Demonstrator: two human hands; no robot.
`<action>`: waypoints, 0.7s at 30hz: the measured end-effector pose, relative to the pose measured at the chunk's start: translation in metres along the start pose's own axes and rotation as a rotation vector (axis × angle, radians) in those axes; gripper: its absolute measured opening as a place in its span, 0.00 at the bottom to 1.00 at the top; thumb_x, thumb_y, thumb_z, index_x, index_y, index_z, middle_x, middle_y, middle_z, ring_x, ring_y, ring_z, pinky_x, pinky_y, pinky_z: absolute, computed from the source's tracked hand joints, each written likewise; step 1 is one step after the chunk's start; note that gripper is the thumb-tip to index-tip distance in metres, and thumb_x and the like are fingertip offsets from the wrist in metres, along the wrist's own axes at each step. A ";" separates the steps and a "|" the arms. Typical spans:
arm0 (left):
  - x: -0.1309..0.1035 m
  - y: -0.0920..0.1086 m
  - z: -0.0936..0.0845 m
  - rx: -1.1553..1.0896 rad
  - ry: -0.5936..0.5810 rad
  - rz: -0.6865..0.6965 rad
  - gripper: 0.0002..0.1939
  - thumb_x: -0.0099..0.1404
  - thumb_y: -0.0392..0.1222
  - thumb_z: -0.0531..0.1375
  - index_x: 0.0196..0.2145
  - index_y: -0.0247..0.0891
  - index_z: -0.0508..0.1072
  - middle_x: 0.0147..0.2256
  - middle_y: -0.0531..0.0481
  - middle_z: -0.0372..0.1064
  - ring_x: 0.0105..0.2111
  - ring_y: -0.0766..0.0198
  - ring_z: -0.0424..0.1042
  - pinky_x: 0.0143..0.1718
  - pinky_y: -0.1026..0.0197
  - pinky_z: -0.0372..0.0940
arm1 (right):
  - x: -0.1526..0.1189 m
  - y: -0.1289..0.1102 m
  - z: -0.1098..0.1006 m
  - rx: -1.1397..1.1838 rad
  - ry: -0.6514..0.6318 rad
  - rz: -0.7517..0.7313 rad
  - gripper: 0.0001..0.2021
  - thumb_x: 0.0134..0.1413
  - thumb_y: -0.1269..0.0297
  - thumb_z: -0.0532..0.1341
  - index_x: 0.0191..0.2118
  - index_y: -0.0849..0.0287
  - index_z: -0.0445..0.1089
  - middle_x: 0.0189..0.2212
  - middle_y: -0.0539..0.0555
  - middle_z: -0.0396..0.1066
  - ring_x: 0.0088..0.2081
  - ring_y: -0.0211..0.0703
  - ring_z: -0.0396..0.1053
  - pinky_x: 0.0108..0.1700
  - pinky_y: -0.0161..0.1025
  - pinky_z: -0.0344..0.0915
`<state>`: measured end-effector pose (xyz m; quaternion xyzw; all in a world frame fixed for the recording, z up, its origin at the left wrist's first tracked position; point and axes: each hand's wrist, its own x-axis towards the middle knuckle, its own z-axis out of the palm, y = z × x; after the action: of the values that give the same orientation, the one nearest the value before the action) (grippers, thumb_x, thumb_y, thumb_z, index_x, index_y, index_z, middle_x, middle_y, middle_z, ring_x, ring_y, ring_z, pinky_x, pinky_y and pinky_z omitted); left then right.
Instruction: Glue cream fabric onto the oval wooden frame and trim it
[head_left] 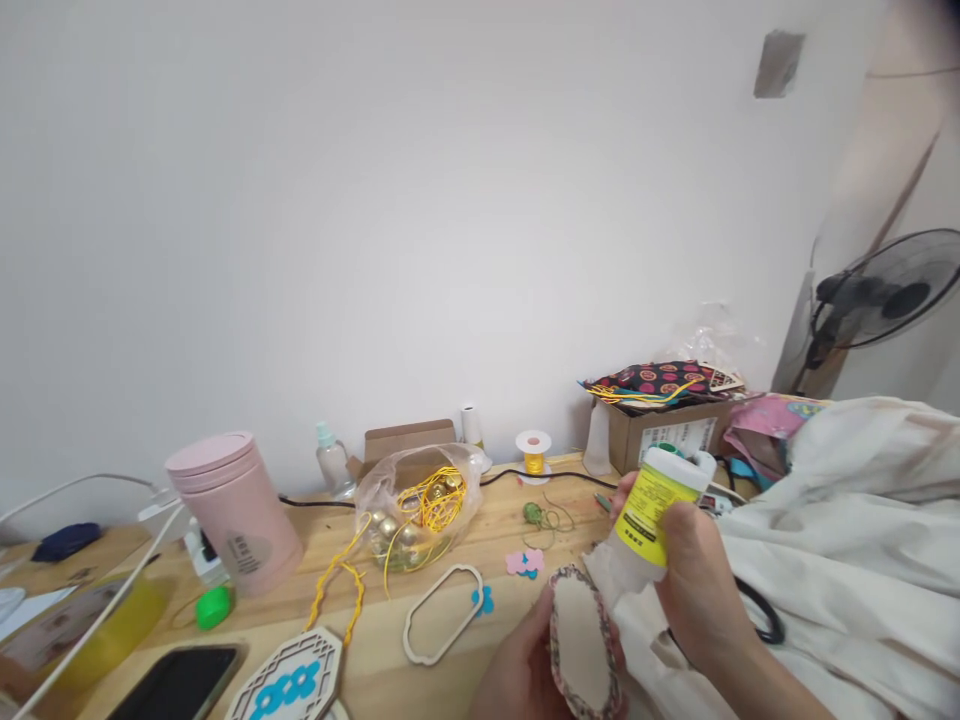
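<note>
A board is held by its edges in the left grip, likely sparing its face, near the bottle clasped in the right grip.

Soft, even brightness on the wall, wide-angle stretch at edges, dark blur in upper-right corner

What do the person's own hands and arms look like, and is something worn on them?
The left hand and right hand are without gloves, and no ring shows on the visible parts. The right forearm shows no sleeve, watch or bracelet. The left forearm is outside the picture.
</note>
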<state>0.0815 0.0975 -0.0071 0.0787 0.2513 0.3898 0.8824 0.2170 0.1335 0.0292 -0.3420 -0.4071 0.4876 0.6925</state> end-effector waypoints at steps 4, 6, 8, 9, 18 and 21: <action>-0.003 0.001 -0.004 0.048 -0.045 -0.024 0.20 0.57 0.52 0.53 0.36 0.31 0.69 0.29 0.44 0.69 0.30 0.60 0.68 0.29 0.59 0.58 | 0.000 0.011 0.000 -0.013 0.087 0.028 0.27 0.25 0.42 0.64 0.29 0.60 0.67 0.25 0.54 0.71 0.28 0.47 0.68 0.28 0.39 0.66; -0.006 0.004 -0.003 0.097 -0.022 -0.018 0.19 0.57 0.52 0.53 0.36 0.32 0.69 0.29 0.45 0.69 0.30 0.61 0.68 0.29 0.58 0.59 | 0.002 0.014 0.001 0.032 0.147 0.044 0.24 0.26 0.46 0.66 0.29 0.59 0.67 0.24 0.52 0.71 0.27 0.44 0.68 0.28 0.36 0.66; -0.011 0.007 0.000 0.142 0.074 0.013 0.19 0.57 0.51 0.54 0.35 0.32 0.69 0.28 0.45 0.69 0.30 0.62 0.68 0.29 0.58 0.60 | 0.005 0.014 0.003 0.124 0.198 0.105 0.21 0.28 0.48 0.67 0.29 0.58 0.66 0.23 0.48 0.70 0.25 0.39 0.67 0.26 0.33 0.65; -0.012 0.008 0.002 0.164 0.136 0.052 0.18 0.56 0.51 0.55 0.35 0.32 0.69 0.28 0.45 0.69 0.29 0.62 0.68 0.28 0.59 0.61 | 0.006 0.014 0.004 0.188 0.218 0.157 0.21 0.29 0.49 0.67 0.28 0.58 0.66 0.22 0.47 0.70 0.23 0.37 0.67 0.25 0.31 0.65; -0.015 0.008 0.011 0.083 0.124 0.146 0.18 0.55 0.49 0.56 0.35 0.29 0.70 0.26 0.45 0.70 0.26 0.64 0.68 0.26 0.63 0.60 | 0.010 0.012 0.009 0.383 0.164 0.387 0.20 0.41 0.46 0.60 0.34 0.58 0.66 0.20 0.46 0.69 0.20 0.34 0.66 0.22 0.30 0.66; -0.015 0.006 0.014 0.032 0.075 0.144 0.15 0.56 0.46 0.56 0.34 0.30 0.70 0.26 0.46 0.70 0.25 0.64 0.68 0.25 0.64 0.60 | 0.013 0.003 0.018 0.339 0.100 0.359 0.17 0.40 0.51 0.63 0.34 0.58 0.66 0.21 0.46 0.69 0.22 0.36 0.67 0.24 0.30 0.66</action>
<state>0.0756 0.0916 0.0132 0.0961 0.2843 0.4510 0.8406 0.2020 0.1479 0.0371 -0.3112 -0.2175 0.6466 0.6617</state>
